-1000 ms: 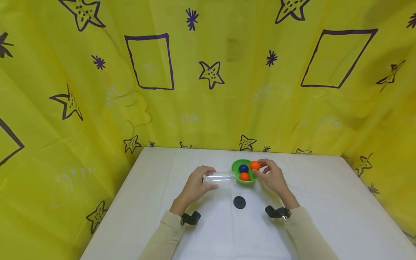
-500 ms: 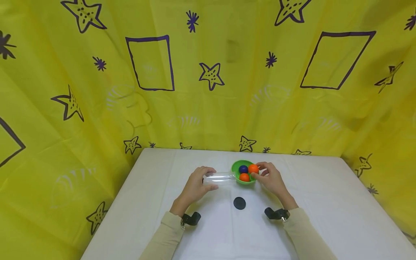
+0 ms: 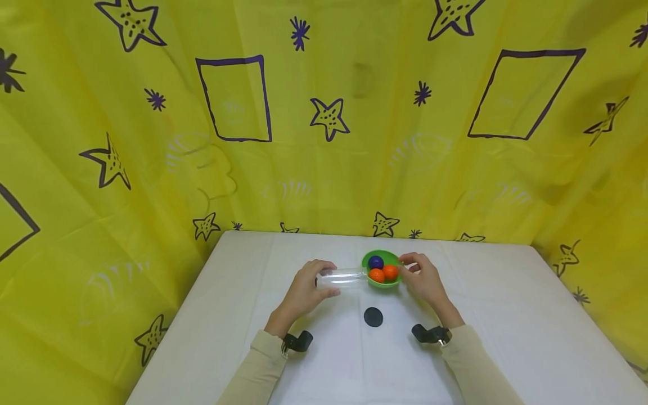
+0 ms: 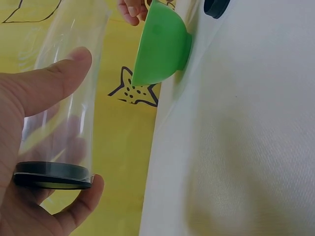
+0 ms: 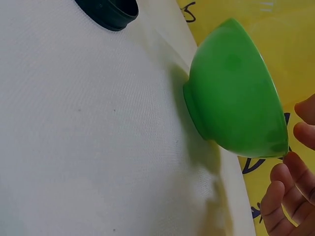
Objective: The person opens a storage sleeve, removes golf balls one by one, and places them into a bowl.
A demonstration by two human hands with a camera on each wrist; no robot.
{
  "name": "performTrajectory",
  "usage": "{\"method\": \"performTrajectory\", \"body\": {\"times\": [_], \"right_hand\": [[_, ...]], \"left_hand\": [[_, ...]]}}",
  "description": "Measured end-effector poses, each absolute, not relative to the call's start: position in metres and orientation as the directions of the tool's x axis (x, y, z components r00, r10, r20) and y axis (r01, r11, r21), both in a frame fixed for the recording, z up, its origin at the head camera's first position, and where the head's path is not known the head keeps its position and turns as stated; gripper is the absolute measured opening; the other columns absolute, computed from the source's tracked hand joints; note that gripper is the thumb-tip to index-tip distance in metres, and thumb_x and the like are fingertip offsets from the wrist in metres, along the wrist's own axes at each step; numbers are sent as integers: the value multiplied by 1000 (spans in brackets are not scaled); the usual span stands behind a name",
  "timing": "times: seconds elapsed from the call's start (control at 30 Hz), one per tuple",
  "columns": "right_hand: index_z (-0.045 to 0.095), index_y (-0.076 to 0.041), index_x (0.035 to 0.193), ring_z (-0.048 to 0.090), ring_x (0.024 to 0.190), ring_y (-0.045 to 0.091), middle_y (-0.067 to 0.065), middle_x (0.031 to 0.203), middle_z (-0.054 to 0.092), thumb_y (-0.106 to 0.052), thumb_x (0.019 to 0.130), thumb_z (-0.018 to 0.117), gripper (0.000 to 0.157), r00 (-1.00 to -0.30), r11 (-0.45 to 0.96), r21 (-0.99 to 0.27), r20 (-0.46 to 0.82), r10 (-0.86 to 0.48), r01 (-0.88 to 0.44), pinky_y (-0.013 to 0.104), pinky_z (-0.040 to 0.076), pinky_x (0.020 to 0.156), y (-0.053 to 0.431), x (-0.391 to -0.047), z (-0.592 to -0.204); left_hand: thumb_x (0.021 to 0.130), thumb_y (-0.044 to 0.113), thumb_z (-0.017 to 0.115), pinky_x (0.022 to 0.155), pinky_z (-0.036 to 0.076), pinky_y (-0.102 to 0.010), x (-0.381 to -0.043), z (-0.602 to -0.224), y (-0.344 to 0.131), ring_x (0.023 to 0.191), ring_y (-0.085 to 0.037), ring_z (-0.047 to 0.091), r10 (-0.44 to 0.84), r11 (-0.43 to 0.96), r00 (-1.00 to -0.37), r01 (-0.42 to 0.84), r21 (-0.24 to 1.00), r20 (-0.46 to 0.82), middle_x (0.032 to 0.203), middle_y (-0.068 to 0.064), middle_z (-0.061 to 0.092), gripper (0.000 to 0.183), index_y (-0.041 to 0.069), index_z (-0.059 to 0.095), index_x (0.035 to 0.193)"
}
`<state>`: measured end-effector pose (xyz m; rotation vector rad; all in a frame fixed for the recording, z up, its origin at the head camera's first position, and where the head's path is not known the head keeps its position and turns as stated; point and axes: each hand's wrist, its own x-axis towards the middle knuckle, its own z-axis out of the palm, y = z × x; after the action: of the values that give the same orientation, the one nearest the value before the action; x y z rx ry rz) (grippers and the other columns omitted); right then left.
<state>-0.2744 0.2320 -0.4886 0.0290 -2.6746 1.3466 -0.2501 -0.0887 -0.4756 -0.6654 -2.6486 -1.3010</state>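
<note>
My left hand (image 3: 305, 288) grips a clear plastic tube (image 3: 346, 275) around its left end. In the left wrist view, a black cap (image 4: 51, 175) closes the end of the tube (image 4: 74, 118) by the fingers. The tube's other end overlaps the left rim of a green bowl (image 3: 386, 286). Inside the bowl lie a dark blue ball (image 3: 376, 262) and two orange balls (image 3: 390, 273). My right hand (image 3: 424, 281) is at the bowl's right rim, holding nothing, its fingertips right by the edge. In the right wrist view, the bowl (image 5: 234, 93) hides the balls.
A round black lid (image 3: 373, 316) lies on the white tablecloth (image 3: 334, 360), nearer to me than the bowl. Behind the table hangs a yellow curtain (image 3: 354, 169) with drawn stars and frames.
My right hand has lowered an orange ball into the bowl and let it go. The balls have shifted slightly left. My left hand and the tube have stayed in place.
</note>
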Motion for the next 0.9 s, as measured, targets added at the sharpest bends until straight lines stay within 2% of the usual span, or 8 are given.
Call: {"method": "performTrajectory", "body": {"times": [0.33,0.5,0.73,0.9], "right_hand": [[66,-4,121,56,102,27,17,122,61,-22,100,64,27,-984,566,-821,152,91,-75,27,47,78,235,-266,-489],[67,-4,120,56,99,26,16,121,61,-20,100,65,26,-982,572,-816,164,92,-82,25,47,75,233,-259,-484],[65,-5,121,56,98,25,17,119,63,-20,101,65,26,-992,608,-792,112,53,-57,25,47,73,238,-248,-484],[64,-7,124,56,98,25,15,116,65,-23,101,64,28,-998,622,-781,49,-24,-54,27,49,74,244,-243,-483]], "left_hand": [[83,30,87,76,49,-25,-250,-475,-84,96,-17,58,318,534,-914,392,750,252,117,-3,70,49,14,65,124],[84,33,85,75,53,-28,-251,-477,-82,94,-18,61,318,498,-921,364,787,224,111,-4,70,53,14,62,127],[93,30,77,81,53,-28,-250,-483,-82,102,-20,68,410,468,-890,393,792,199,112,-6,69,65,9,48,147],[96,28,73,86,56,-36,-248,-485,-83,109,-25,70,446,478,-880,388,788,164,113,-8,67,59,9,50,146]]}}
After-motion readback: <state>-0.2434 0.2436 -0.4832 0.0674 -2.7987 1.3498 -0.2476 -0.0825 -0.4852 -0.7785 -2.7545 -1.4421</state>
